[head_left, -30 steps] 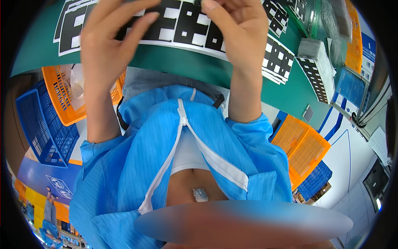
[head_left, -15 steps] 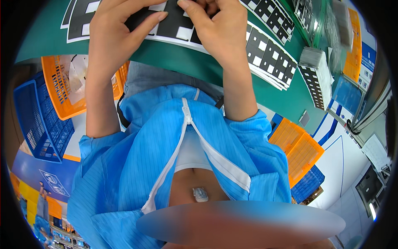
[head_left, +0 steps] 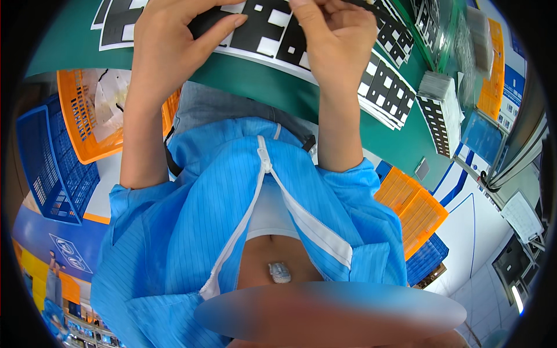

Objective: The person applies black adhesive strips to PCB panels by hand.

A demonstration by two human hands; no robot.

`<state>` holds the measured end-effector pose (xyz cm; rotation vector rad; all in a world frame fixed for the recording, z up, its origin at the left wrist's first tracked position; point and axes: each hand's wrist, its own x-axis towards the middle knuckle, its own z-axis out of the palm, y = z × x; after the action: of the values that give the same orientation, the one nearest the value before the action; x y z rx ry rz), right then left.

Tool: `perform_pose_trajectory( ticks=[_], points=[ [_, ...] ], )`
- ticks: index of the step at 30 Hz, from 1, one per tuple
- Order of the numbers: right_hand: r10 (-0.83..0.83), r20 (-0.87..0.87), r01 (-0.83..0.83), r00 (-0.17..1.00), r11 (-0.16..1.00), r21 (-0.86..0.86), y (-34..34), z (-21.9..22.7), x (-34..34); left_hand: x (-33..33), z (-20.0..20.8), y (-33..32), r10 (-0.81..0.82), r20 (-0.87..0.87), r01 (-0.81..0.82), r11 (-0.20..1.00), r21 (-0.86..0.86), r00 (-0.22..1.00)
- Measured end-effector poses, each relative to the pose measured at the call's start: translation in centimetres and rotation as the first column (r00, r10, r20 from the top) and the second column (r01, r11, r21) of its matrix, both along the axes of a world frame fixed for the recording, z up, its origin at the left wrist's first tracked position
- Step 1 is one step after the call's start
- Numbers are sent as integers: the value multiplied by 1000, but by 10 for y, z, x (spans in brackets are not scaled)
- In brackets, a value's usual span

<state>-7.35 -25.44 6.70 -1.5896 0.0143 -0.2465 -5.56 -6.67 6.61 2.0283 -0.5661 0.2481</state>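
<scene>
A white sheet printed with black-and-white square patterns point(head_left: 249, 42) lies across the green table point(head_left: 261, 81). My left hand point(head_left: 165, 49) rests over its left part, thumb stretched out along the sheet and apart from the fingers, which run past the top edge of the view. My right hand point(head_left: 342, 43) is over the right part of the sheet, its fingers curled in and its thumb pointing up to the view's edge. Whatever its fingertips hold, if anything, is hidden. At the right lies a stack of similar patterned sheets point(head_left: 387, 87), fanned slightly at the edge.
A thick block of patterned cards point(head_left: 439, 113) stands on the table's right side, near a green-edged clear divider point(head_left: 444, 35). Orange baskets point(head_left: 87, 133) point(head_left: 412, 203) and blue crates point(head_left: 58, 168) point(head_left: 428, 258) sit below on both sides. A small flat grey object point(head_left: 422, 168) lies at the table's right edge.
My right hand has moved right along the sheet, uncovering more of its pattern. My left hand has shifted slightly right and up, with its thumb still stretched out.
</scene>
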Motion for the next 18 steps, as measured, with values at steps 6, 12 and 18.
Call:
perform_pose_trajectory(
  ticks=[6,12,18],
  points=[
    [169,-6,-156,986,894,-420,-23,-11,-14,2,-1,1,-20,8,20,1000,-3,1000],
    [204,-208,-250,957,941,-227,0,13,-19,2,-3,2,-12,7,12,1000,7,1000],
    [343,172,-271,924,901,-339,-8,-1,-17,2,-2,2,-17,-4,17,1000,16,1000]
  ],
)
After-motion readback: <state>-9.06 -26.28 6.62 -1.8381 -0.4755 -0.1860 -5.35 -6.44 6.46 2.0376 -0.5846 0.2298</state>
